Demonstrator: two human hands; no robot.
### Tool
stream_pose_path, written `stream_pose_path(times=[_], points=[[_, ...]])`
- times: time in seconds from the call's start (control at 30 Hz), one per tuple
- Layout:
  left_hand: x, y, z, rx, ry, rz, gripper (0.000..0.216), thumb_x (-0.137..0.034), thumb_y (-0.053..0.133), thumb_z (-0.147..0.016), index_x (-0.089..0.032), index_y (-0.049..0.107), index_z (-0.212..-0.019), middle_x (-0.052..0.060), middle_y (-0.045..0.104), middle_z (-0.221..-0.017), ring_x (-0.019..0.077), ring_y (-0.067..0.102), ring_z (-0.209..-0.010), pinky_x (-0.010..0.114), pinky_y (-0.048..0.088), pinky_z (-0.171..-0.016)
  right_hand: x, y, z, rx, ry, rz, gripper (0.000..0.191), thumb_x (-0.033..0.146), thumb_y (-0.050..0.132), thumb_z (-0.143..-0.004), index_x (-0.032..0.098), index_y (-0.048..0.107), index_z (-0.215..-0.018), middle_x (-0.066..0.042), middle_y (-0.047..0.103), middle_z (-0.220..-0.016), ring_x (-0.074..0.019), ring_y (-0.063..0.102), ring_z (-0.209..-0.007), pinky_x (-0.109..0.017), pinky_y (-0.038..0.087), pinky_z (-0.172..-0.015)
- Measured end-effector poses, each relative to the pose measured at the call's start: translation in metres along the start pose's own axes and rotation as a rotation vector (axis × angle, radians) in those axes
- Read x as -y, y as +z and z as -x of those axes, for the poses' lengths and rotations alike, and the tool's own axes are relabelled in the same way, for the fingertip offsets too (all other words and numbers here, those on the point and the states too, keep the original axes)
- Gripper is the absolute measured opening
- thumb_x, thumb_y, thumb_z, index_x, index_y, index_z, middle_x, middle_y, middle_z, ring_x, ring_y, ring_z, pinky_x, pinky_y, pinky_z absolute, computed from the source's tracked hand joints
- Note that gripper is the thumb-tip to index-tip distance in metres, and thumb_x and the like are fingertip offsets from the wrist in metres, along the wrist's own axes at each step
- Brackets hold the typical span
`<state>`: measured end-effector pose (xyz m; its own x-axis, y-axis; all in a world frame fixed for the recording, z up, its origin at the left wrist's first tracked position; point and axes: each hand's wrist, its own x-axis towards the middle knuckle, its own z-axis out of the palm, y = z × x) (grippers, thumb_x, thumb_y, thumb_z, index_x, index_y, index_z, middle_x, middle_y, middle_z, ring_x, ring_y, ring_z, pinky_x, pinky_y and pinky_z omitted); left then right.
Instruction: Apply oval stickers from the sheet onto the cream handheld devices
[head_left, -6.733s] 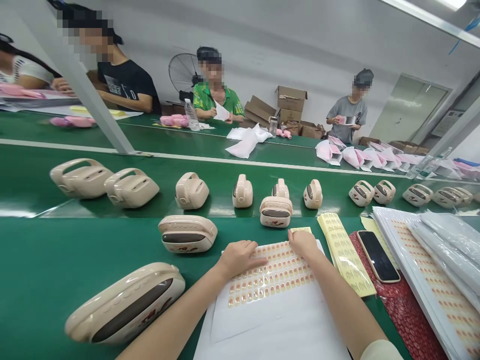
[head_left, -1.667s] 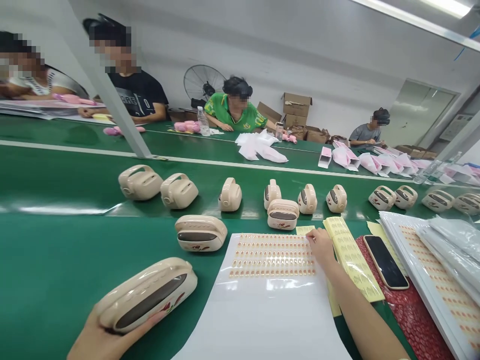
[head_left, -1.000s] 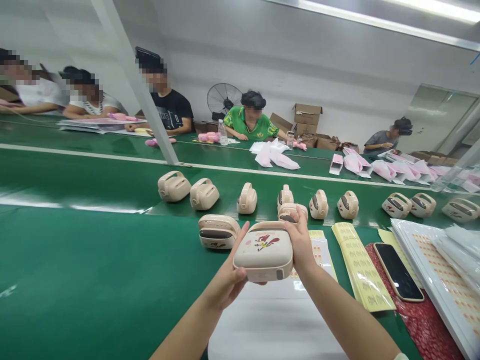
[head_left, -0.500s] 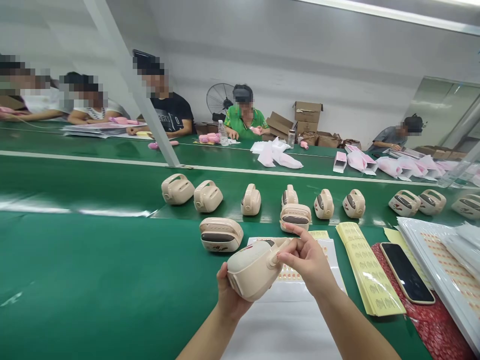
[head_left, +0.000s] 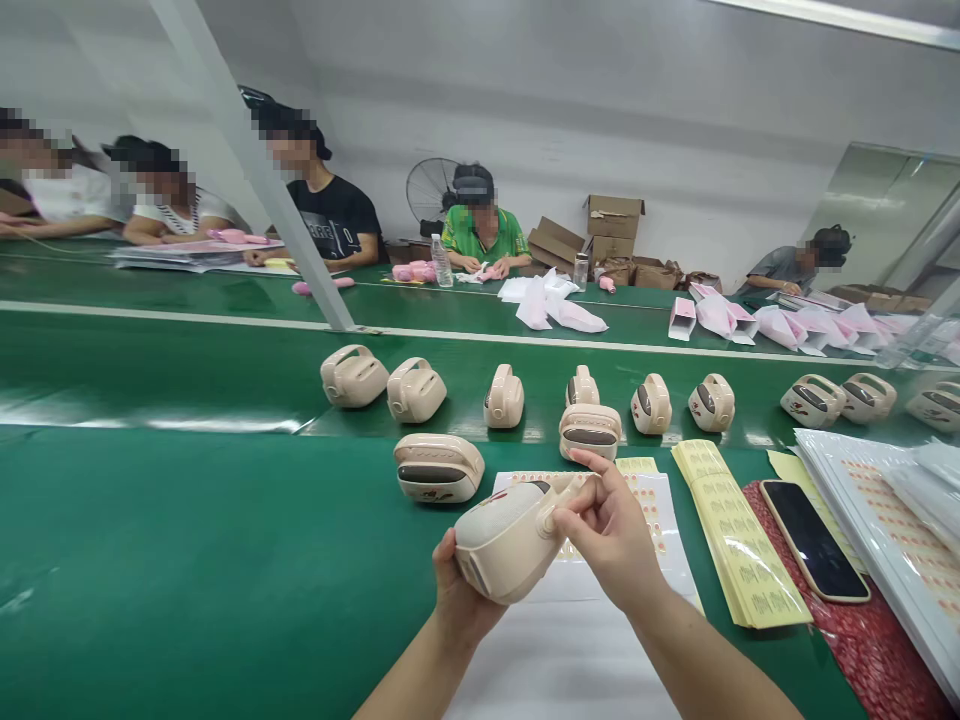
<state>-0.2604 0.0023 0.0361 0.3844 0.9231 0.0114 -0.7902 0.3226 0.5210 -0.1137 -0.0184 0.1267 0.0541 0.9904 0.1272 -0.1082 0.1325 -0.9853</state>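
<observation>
A beige handled device is held in the air over a white sticker sheet. My left hand grips it from below. My right hand pinches its handle end with thumb and fingers pressed to the casing. Two more beige devices lie on the green table just beyond, one on the left and one further back. Rows of small orange stickers cover the sheet's far part.
A row of beige devices rides the green conveyor belt. To the right lie yellow label strips, a black phone and stacked sticker sheets. Several people work across the belt among pink items and cardboard boxes.
My left hand picked the device off the table and brought it over the sheet. Both hands turned it from face-up to handle end toward my right hand, whose fingers now press there.
</observation>
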Motion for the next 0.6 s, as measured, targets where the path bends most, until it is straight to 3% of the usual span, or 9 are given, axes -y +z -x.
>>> stream_pose_path(times=[0.1,0.23,0.33,0.43,0.5,0.6], points=[[-0.001,-0.004,0.002,0.073,-0.011,0.092,0.047,-0.051,0.055,-0.071,-0.025,0.061,-0.11,0.005,0.07,-0.096,0.0253,0.063,-0.079,0.031,0.051,-0.058,-0.002,0.005,0.002,-0.036,-0.035,0.014,0.044,0.021,0.058,-0.066,0.02,0.047,-0.109,0.006,0.051,-0.058,-0.0102,0.044,-0.054,-0.025,0.039,-0.055],[-0.001,-0.001,0.002,0.05,-0.012,0.118,0.047,-0.051,0.055,-0.071,-0.024,0.06,-0.109,0.006,0.069,-0.091,0.0254,0.063,-0.077,0.031,0.05,-0.058,-0.009,0.009,0.003,-0.08,-0.142,0.111,0.036,0.021,0.055,-0.071,0.02,0.048,-0.106,0.005,0.05,-0.058,-0.0115,0.047,-0.055,-0.025,0.043,-0.053],[0.001,0.002,0.001,0.024,-0.016,0.112,0.046,-0.051,0.056,-0.071,-0.025,0.059,-0.109,0.006,0.069,-0.087,0.0259,0.063,-0.079,0.033,0.051,-0.062,-0.018,0.007,0.003,-0.113,-0.362,0.335,0.036,0.019,0.051,-0.078,0.022,0.047,-0.113,0.003,0.056,-0.064,-0.0129,0.051,-0.059,-0.027,0.045,-0.056],[0.004,0.0,0.001,0.013,-0.026,0.124,0.041,-0.051,0.058,-0.07,-0.024,0.063,-0.1,0.005,0.07,-0.083,0.0237,0.064,-0.077,0.031,0.053,-0.063,-0.021,0.0,0.003,-0.121,-0.62,0.581,0.048,0.021,0.053,-0.081,0.027,0.038,-0.126,-0.003,0.065,-0.084,-0.017,0.056,-0.073,-0.034,0.047,-0.07],[0.005,-0.004,0.002,-0.006,-0.017,0.138,0.042,-0.053,0.06,-0.068,-0.023,0.065,-0.096,0.006,0.071,-0.084,0.0209,0.065,-0.072,0.028,0.053,-0.059,-0.018,-0.006,0.002,-0.093,-0.61,0.646,0.066,0.03,0.061,-0.076,0.027,0.029,-0.133,-0.007,0.063,-0.105,-0.0217,0.057,-0.086,-0.042,0.044,-0.08],[0.006,-0.008,0.002,-0.037,0.042,0.138,0.044,-0.055,0.061,-0.067,-0.025,0.064,-0.1,0.005,0.071,-0.091,0.0207,0.065,-0.071,0.026,0.053,-0.053,-0.011,-0.012,-0.001,0.037,-0.354,0.509,0.09,0.045,0.068,-0.067,0.027,0.016,-0.138,-0.012,0.048,-0.129,-0.0275,0.05,-0.108,-0.048,0.039,-0.091]])
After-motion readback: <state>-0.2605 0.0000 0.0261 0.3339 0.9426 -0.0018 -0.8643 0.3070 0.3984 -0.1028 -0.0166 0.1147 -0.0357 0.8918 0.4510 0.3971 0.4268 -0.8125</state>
